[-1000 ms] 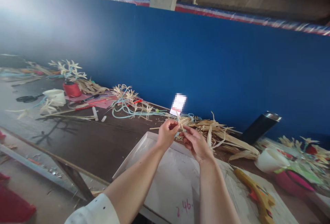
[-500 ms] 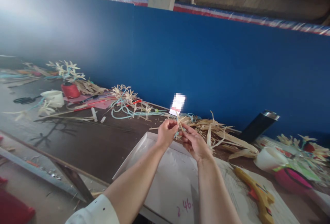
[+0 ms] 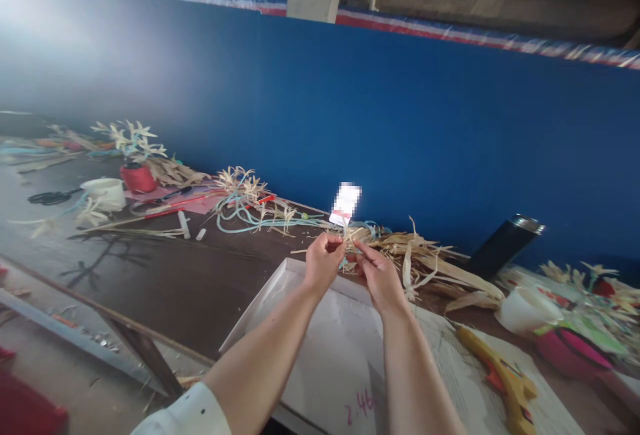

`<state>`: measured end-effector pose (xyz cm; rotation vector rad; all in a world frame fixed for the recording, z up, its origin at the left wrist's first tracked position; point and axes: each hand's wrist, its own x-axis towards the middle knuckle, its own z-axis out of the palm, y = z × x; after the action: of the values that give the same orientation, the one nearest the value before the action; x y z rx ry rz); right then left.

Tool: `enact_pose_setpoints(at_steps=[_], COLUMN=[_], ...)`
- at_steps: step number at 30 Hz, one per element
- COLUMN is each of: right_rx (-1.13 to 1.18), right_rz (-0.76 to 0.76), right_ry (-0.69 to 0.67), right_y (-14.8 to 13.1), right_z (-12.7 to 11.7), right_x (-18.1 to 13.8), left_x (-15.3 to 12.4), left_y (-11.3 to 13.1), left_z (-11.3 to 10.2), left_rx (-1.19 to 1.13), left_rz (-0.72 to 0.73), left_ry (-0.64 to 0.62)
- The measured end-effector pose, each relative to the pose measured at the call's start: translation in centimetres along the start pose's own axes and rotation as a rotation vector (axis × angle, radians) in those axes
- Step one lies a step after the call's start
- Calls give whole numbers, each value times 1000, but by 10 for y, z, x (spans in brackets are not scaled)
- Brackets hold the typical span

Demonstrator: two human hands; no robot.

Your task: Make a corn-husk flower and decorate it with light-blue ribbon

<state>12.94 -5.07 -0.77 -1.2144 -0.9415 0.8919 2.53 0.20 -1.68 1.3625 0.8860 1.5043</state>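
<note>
Above white tray (image 3: 280,295), both hands (image 3: 350,268) pinch husk strip (image 3: 350,238) (thin, pale).

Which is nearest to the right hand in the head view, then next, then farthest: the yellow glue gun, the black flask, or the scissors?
From the right hand:
1. Yellow glue gun, lying on the white board to the right and nearer the camera.
2. Black flask, farther right, by the blue wall.
3. Scissors, far left on the dark table.

Your tray (image 3: 280,301) has the husk pile (image 3: 430,261) behind it, the glue gun (image 3: 500,375) right, scissors (image 3: 47,196) far left.
</note>
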Motion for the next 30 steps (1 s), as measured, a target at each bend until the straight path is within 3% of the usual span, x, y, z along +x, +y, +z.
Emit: enact_pose_setpoints(at_steps=[13, 17, 24, 30], right_rx=[-184, 8, 470, 590], right_rz=[-107, -44, 156, 206], right_ry=[120, 203, -99, -180], right_y=[6, -1, -12, -11], right_z=[-15, -24, -14, -3], right_x=[8, 6, -3, -3], left_x=[-1, 2, 4, 1], left_y=[3, 8, 9, 7], left_z=[1, -2, -2, -1], left_rx=[-21, -21, -32, 23], left_rz=[-19, -63, -109, -56], left_ry=[-17, 25, 36, -21])
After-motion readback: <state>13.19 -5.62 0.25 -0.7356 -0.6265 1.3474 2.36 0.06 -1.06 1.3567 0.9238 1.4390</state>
